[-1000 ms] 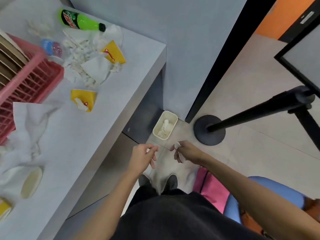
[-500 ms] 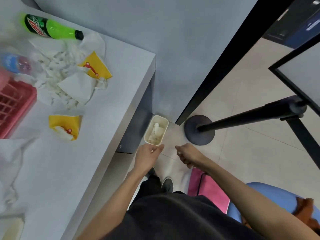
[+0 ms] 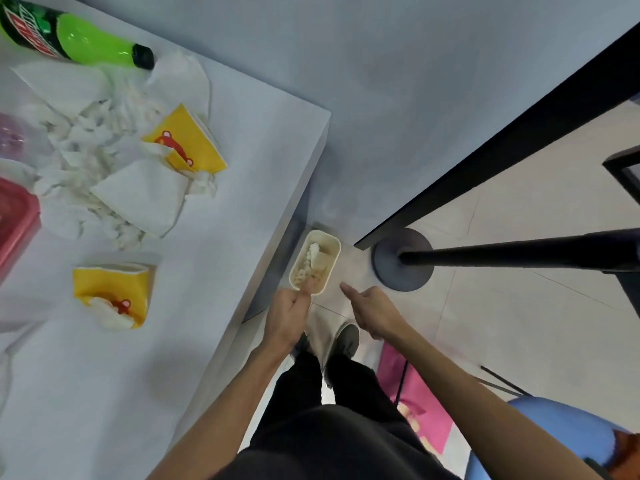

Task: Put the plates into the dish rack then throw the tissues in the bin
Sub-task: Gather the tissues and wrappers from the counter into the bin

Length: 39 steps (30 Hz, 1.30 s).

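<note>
A small cream bin stands on the floor by the table's corner, with white tissues inside. My left hand reaches down, its pinched fingertips over the bin's near rim; no tissue shows in them. My right hand hovers just right of the bin, one finger extended and the others curled, the palm hidden. More crumpled tissues lie in a heap on the white table. A corner of the pink dish rack shows at the left edge. No plates are in view.
Two yellow packets and a green bottle lie on the table. A black post base stands right of the bin, its pole slanting right. A pink bag and blue chair are behind me.
Both hands moved down toward the bin. The white tissue seen in each hand a second ago no longer shows. The view has swung closer to the bin.
</note>
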Motion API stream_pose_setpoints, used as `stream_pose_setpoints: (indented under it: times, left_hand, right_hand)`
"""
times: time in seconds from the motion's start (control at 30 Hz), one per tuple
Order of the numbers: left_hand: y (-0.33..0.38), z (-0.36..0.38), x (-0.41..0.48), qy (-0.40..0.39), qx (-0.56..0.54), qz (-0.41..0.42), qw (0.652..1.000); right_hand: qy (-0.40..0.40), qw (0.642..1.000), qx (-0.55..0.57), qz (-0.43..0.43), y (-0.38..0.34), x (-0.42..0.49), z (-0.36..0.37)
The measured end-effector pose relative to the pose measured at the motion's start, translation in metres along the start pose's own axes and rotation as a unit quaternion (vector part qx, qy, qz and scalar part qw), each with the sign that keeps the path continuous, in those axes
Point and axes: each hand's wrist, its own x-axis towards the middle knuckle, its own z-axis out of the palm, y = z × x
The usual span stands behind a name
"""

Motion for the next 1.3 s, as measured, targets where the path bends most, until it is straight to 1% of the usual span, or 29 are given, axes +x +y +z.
stream_pose_setpoints:
  times: [0.07, 0.13, 0.17, 0.23, 0.3, 0.37, 0.53, 0.7, 0.8, 0.87, 0.93, 1.0, 1.07, 1.2, 1.3]
  left_hand:
    - [-0.001, 0.003, 0.007, 0.007, -0.016, 0.003, 1.0]
    - [0.0, 0.009, 0.016, 0.022, -0.03, 0.011, 0.999]
    - [0.001, 0.011, 0.019, 0.029, -0.036, 0.017, 0.999]
    - [-0.002, 0.02, 0.032, 0.033, -0.041, 0.016, 0.998]
    - [-0.007, 0.029, 0.046, 0.035, -0.034, -0.002, 0.999]
    - [-0.014, 0.038, 0.06, 0.041, -0.023, -0.018, 0.999]
    - [-0.042, 0.065, 0.1, 0.044, 0.023, -0.054, 0.997]
    - [-0.101, 0.09, 0.146, 0.067, 0.021, -0.031, 0.997]
    - [-0.146, 0.104, 0.174, 0.022, 0.045, -0.027, 0.998]
    - [-0.175, 0.114, 0.198, -0.018, 0.076, -0.049, 0.996]
    - [-0.203, 0.126, 0.221, -0.038, 0.082, -0.084, 0.992]
    - [-0.232, 0.133, 0.242, -0.033, 0.081, -0.107, 0.99]
    - [-0.26, 0.143, 0.264, -0.038, 0.095, -0.106, 0.989]
    - [-0.306, 0.157, 0.307, -0.037, 0.139, -0.14, 0.98]
    - [-0.334, 0.164, 0.331, -0.014, 0.131, -0.165, 0.977]
  right_hand:
    - [0.007, 1.0, 0.011, 0.027, -0.002, 0.015, -0.001]
    - [-0.009, 1.0, 0.015, 0.022, -0.003, 0.031, -0.005]
    - [-0.011, 1.0, 0.012, 0.012, -0.004, 0.035, -0.008]
    - [0.009, 1.0, 0.01, -0.021, -0.003, 0.048, -0.013]
    - [0.038, 0.996, 0.007, -0.078, 0.001, 0.062, -0.016]
    - [0.038, 0.993, -0.008, -0.116, 0.007, 0.078, -0.016]
    - [0.032, 0.994, -0.03, -0.102, 0.034, 0.133, -0.008]
    - [0.045, 0.994, -0.023, -0.095, 0.071, 0.195, 0.008]
    - [0.039, 0.995, -0.009, -0.092, 0.095, 0.233, 0.019]
    - [0.035, 0.994, -0.01, -0.1, 0.113, 0.26, 0.027]
    - [0.027, 0.993, -0.028, -0.113, 0.133, 0.289, 0.033]
    - [0.021, 0.991, -0.05, -0.125, 0.15, 0.32, 0.045]
    - [0.031, 0.989, -0.053, -0.136, 0.165, 0.349, 0.054]
    - [0.051, 0.986, -0.033, -0.156, 0.181, 0.393, 0.069]
    - [0.042, 0.987, -0.018, -0.153, 0.189, 0.415, 0.079]
